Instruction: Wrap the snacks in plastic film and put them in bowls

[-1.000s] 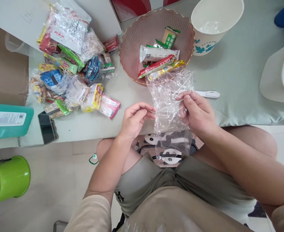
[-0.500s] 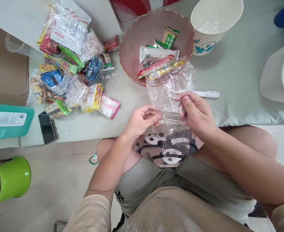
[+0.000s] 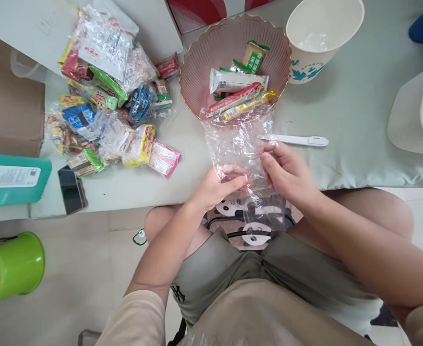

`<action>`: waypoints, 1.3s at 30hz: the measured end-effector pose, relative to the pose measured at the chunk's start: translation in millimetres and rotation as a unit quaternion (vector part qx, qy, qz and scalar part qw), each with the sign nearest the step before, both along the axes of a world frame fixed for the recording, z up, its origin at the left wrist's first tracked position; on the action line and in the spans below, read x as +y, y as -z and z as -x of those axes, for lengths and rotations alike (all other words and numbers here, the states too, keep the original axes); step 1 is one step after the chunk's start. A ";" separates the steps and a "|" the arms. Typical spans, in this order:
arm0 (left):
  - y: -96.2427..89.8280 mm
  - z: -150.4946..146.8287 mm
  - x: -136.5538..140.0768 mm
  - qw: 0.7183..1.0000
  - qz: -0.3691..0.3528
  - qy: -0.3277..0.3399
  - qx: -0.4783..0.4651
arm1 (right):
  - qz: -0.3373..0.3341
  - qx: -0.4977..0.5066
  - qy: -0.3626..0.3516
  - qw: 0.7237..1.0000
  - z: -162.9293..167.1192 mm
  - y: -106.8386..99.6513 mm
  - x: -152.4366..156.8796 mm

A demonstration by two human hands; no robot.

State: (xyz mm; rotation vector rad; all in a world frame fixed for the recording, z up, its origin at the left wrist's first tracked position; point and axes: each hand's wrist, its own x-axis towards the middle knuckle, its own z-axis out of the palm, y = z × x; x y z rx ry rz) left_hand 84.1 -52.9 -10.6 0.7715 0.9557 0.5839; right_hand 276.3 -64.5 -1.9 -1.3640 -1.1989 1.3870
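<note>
A crinkled clear plastic bag (image 3: 229, 144) stretches from the front of the pink ribbed bowl (image 3: 197, 62) down over the table edge. My left hand (image 3: 222, 185) pinches the bag's left side with curled fingers. On its right side, my right hand (image 3: 286, 168) grips the film between thumb and fingers. Several wrapped snacks lie in the bowl: a white packet (image 3: 238, 81), a red one (image 3: 235, 98), a yellow one (image 3: 249, 105) and a green-and-tan biscuit packet (image 3: 255, 56). Just beyond my right hand lies a white utility knife (image 3: 301, 140).
A heap of bagged snacks (image 3: 106, 110) spreads at the left, with a phone (image 3: 71, 190) and a teal container (image 3: 17, 180) near it. A paper tub (image 3: 308, 62) holding clear film stands right of the bowl. A white bin (image 3: 409, 110) is farther right; a green bucket (image 3: 20, 264) sits below.
My left hand has shifted right and slightly down, and my right hand a little left, bringing them closer together. The bag has bunched and moved left at its top.
</note>
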 end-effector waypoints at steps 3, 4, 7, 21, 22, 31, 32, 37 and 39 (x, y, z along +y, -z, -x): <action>-3.5 6.5 1.1 1.000 0.001 -0.019 0.015 | -0.004 -0.017 -0.006 1.000 -1.9 -3.5 -1.3; -4.7 10.2 2.2 1.000 -0.006 -0.022 0.016 | -0.004 -0.021 0.000 1.000 -2.9 -4.3 -1.6; -6.1 20.9 5.1 0.999 -0.048 0.000 0.012 | -0.016 -0.016 -0.013 1.000 -5.4 -5.2 -1.8; 7.9 32.2 6.8 0.946 -0.286 0.122 0.093 | -0.253 -0.112 -0.130 0.952 -10.8 23.4 4.1; 8.7 33.4 6.9 0.944 -0.287 0.137 0.085 | -0.270 -0.116 -0.119 0.948 -11.4 24.6 4.2; -0.7 36.1 14.7 0.928 -0.349 0.108 0.069 | -0.220 -0.033 -0.116 0.968 -17.2 16.9 2.3; -1.5 37.0 15.7 0.934 -0.337 0.098 0.070 | -0.220 -0.021 -0.115 0.968 -17.7 15.9 2.7; -1.2 37.6 18.3 0.975 -0.222 0.026 -0.013 | -0.153 0.029 -0.068 0.985 -17.7 11.0 4.6; -1.5 35.5 19.0 0.980 -0.199 -0.016 -0.023 | -0.081 0.058 -0.029 0.995 -16.5 9.7 5.2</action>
